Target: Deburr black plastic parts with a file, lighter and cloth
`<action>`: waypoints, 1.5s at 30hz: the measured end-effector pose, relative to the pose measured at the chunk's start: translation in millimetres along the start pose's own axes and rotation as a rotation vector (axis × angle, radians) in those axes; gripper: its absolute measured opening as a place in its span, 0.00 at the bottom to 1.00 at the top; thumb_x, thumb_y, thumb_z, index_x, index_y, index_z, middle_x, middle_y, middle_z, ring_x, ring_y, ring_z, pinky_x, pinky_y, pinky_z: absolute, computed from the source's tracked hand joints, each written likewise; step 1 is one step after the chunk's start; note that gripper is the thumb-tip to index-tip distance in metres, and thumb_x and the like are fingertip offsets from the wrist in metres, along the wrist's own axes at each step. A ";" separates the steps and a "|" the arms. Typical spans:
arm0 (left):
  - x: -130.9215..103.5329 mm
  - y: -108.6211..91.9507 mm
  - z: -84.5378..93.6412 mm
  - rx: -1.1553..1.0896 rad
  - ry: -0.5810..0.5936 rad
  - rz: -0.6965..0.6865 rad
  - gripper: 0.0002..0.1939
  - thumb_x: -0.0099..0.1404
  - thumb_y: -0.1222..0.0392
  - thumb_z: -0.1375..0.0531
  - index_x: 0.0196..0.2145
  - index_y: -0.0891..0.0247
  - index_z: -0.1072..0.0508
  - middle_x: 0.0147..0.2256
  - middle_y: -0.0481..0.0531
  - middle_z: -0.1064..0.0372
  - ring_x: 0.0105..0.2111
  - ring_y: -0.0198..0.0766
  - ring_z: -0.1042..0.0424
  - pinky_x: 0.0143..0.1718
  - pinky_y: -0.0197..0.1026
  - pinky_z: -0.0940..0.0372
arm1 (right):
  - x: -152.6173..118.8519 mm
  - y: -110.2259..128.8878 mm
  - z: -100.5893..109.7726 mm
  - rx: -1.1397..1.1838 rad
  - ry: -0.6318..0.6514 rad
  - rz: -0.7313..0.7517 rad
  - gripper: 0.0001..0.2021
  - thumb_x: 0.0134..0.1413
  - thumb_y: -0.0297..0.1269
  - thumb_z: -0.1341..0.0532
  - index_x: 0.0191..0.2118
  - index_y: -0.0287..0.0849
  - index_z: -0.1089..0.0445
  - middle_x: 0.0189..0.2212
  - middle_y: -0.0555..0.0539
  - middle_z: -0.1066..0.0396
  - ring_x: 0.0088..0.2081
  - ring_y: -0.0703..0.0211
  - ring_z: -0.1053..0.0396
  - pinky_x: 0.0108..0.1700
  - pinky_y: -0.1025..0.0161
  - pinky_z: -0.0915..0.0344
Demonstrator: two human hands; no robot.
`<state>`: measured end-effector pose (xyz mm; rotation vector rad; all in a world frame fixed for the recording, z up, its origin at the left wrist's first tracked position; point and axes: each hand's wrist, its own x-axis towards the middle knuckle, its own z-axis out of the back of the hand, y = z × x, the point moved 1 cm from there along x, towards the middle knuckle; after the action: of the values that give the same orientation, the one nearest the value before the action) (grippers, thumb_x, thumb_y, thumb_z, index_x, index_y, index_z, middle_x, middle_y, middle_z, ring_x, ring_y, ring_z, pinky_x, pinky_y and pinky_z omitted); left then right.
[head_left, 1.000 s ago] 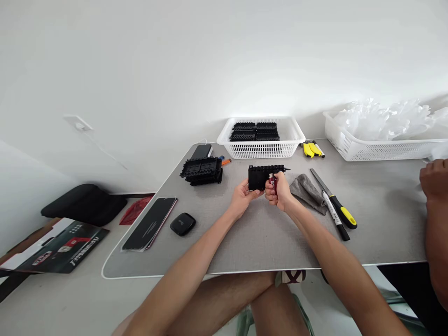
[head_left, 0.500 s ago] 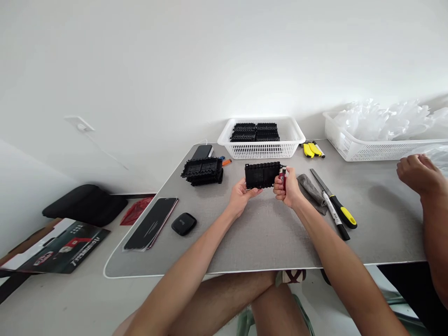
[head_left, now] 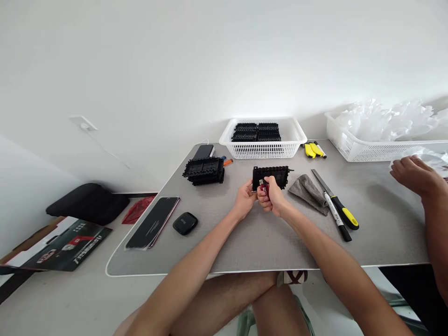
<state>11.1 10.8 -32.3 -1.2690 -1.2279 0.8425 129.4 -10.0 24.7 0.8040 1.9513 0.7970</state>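
Note:
A black ribbed plastic part [head_left: 280,176] is held upright just above the table in front of me. My left hand [head_left: 245,198] grips its lower left corner, fingers closed on the edge. In my right hand [head_left: 273,198] is a red lighter [head_left: 264,187], its metal top pointing up and left against the lower front of the part. The fingers of that hand wrap round the lighter and cover most of it. A thin tip sticks out at the part's upper right. Left of my hands lies a stack of similar black parts [head_left: 204,170].
Behind stands a white basket [head_left: 264,150] with several black parts. To the right lie a grey cloth [head_left: 308,193], a file [head_left: 334,198], a marker [head_left: 336,217] and yellow-handled tools [head_left: 313,150]. A co-worker's hand [head_left: 418,175] touches clear plastic near another basket [head_left: 371,151]. Phone [head_left: 153,223] and black case [head_left: 185,223] lie left.
My right hand has moved left with the lighter, from the part's right end to its lower front. The part has shifted slightly right. The co-worker's hand has moved left and down.

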 end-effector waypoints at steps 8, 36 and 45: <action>-0.6 -1.7 -2.4 0.024 0.006 0.001 0.26 0.50 0.64 0.32 0.49 0.62 0.28 0.31 0.48 0.26 0.31 0.34 0.29 0.33 0.36 0.35 | 1.5 0.9 -2.1 -0.007 0.007 0.002 0.17 0.56 0.48 0.58 0.21 0.46 0.53 0.12 0.58 0.58 0.14 0.70 0.66 0.15 0.71 0.67; 1.4 -10.1 5.7 -0.167 -0.074 0.032 0.28 0.48 0.58 0.28 0.47 0.62 0.29 0.39 0.52 0.25 0.39 0.39 0.26 0.51 0.53 0.31 | -2.8 24.7 49.0 0.225 -0.187 0.173 0.19 0.59 0.50 0.58 0.22 0.46 0.53 0.13 0.58 0.59 0.14 0.70 0.65 0.15 0.70 0.68; 6.0 -9.4 18.2 -0.348 -0.133 0.130 0.28 0.48 0.62 0.28 0.47 0.60 0.29 0.45 0.54 0.25 0.48 0.47 0.26 0.53 0.51 0.32 | 6.5 18.4 48.4 0.006 -0.418 0.526 0.17 0.49 0.49 0.36 0.30 0.45 0.44 0.17 0.60 0.54 0.16 0.72 0.58 0.15 0.72 0.60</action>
<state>-6.8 19.1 -24.1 -1.6064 -1.4549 0.8411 173.2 16.7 15.2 1.3957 1.3849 0.8377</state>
